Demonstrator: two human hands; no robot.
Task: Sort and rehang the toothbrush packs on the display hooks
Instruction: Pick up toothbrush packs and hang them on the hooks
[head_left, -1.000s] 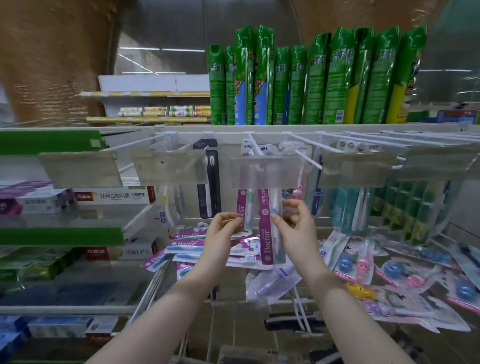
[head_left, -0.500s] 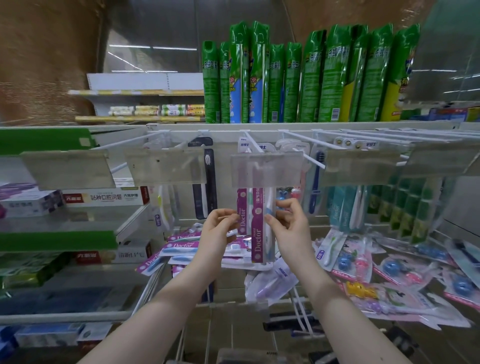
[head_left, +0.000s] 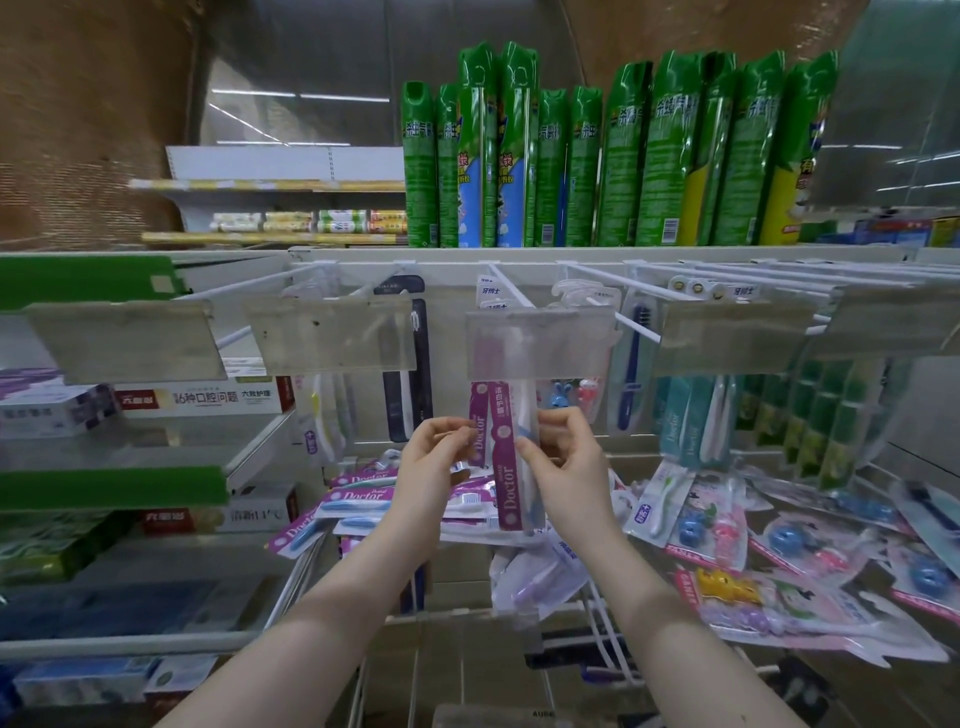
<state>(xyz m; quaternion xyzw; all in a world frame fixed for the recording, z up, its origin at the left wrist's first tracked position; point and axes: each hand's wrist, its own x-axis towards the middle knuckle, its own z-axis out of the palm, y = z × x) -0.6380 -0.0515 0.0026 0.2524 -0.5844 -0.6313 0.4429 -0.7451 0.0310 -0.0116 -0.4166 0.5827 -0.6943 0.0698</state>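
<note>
While left hand (head_left: 435, 460) and right hand (head_left: 567, 467) pinch purple toothbrush packs (head_left: 505, 467), a clear label holder (head_left: 537, 343) hides their tops.

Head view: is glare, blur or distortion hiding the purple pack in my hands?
Head view: the purple pack reads sharp, lettering legible; the cloudy label holder veils its top; wide-angle bending warps the frame edges; lighting dim and flat.

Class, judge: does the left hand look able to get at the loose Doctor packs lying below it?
Probably yes: the loose Doctor packs lie uncovered just beneath the left hand, though it now pinches the hanging Doctor packs.
</note>
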